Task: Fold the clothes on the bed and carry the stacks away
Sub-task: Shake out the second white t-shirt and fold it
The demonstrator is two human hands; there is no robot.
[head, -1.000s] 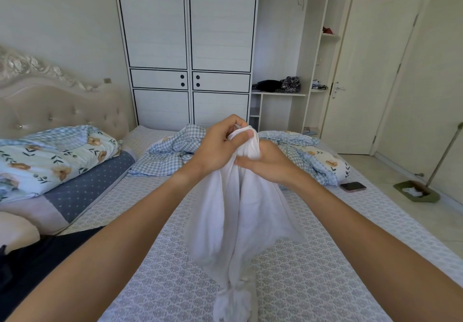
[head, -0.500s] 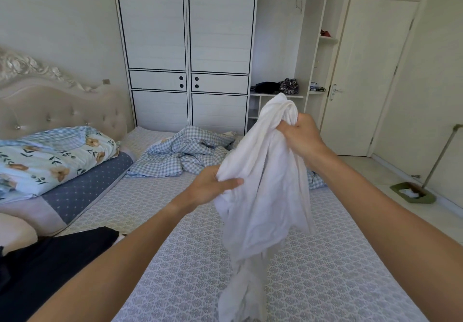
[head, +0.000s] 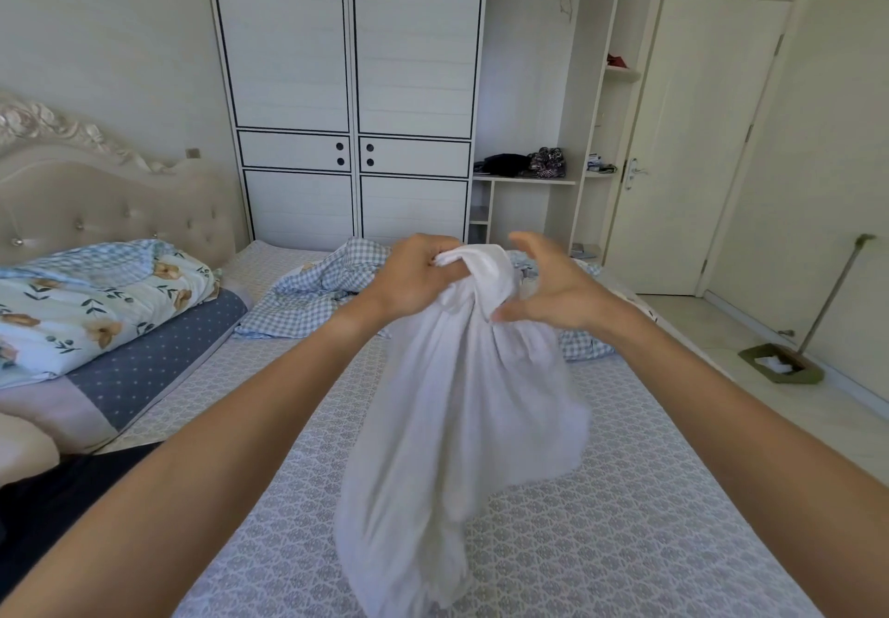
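A white garment [head: 457, 415] hangs bunched in the air above the bed [head: 625, 521]. My left hand [head: 413, 275] grips its top edge, fingers curled round the cloth. My right hand [head: 553, 290] is just right of that edge with fingers spread and loosely bent; its thumb touches the cloth but it holds nothing. The garment's lower part is blurred and reaches down to the mattress. A crumpled blue checked garment [head: 317, 299] lies on the bed behind my hands. A dark garment [head: 53, 507] lies at the bed's near left.
A floral quilt [head: 96, 299] rests by the padded headboard [head: 115, 203]. A white wardrobe [head: 346, 88] and open shelves [head: 524, 179] stand past the bed. A closed door [head: 692, 136] is at the right, with a dustpan and broom [head: 784, 362] on the floor.
My right hand has let go of the white garment and dropped lower, now open. My left hand has moved up from the cloth's middle to grip its top edge.
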